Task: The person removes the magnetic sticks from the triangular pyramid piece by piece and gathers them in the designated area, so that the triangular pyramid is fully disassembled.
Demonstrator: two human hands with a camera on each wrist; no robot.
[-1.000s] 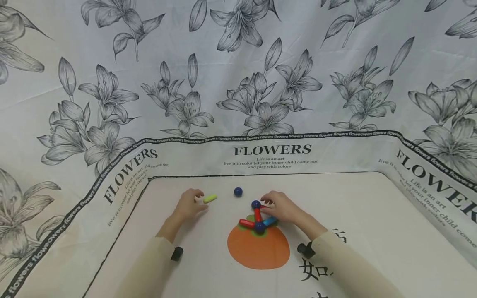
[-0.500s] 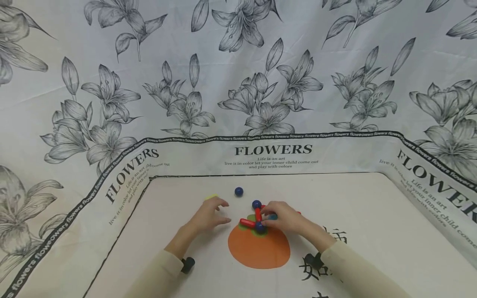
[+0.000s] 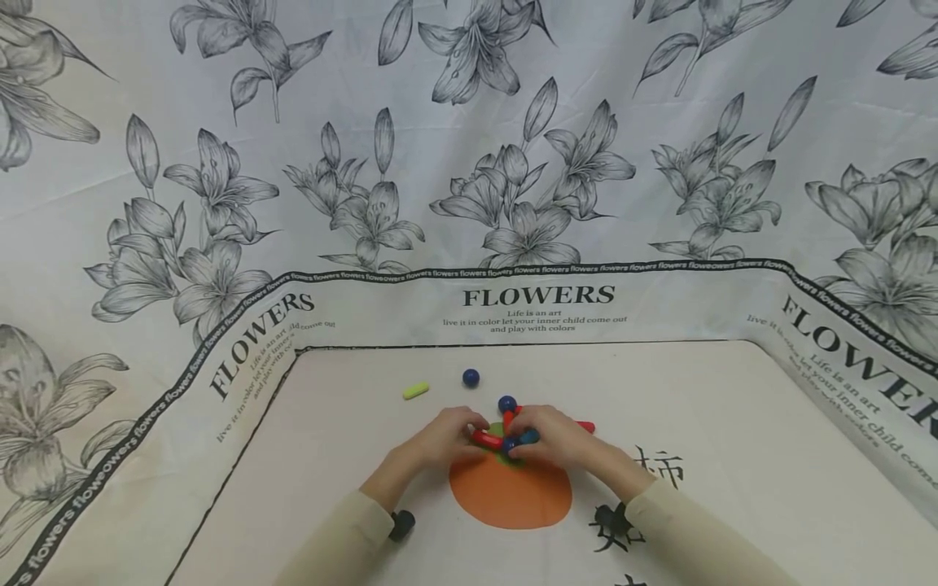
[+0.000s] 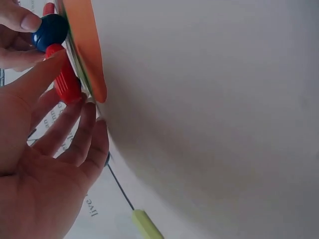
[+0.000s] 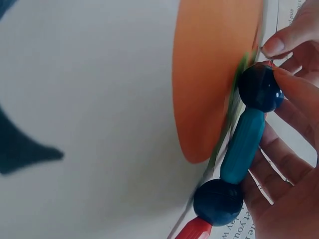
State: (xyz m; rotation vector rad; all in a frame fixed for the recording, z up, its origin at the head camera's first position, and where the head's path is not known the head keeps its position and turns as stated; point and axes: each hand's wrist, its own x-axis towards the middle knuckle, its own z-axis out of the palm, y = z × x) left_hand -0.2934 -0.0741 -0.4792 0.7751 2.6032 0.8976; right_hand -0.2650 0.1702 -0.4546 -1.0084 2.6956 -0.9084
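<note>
My left hand (image 3: 444, 439) pinches a red toy rod (image 4: 67, 82) between thumb and fingers. One end of that rod meets a dark blue ball (image 5: 260, 88), which my right hand (image 3: 554, 437) grips with its thumb on it. From this ball a blue rod (image 5: 243, 145) runs along my right fingers to a second blue ball (image 5: 218, 202), with another red rod (image 5: 195, 229) beyond it. In the head view, another blue ball (image 3: 507, 404) tops a red rod at the back of the joined pieces. My right hand hides part of them there.
A yellow-green rod (image 3: 416, 391) and a loose blue ball (image 3: 471, 378) lie behind the hands. Under the pieces, an orange persimmon print (image 3: 510, 492) marks the pale tabletop (image 3: 330, 456). A flower-printed cloth (image 3: 542, 203) rises at the back.
My left hand has moved right from beside the yellow-green rod and taken hold of the red rod. My right hand has come down and left onto the blue rod and ball.
</note>
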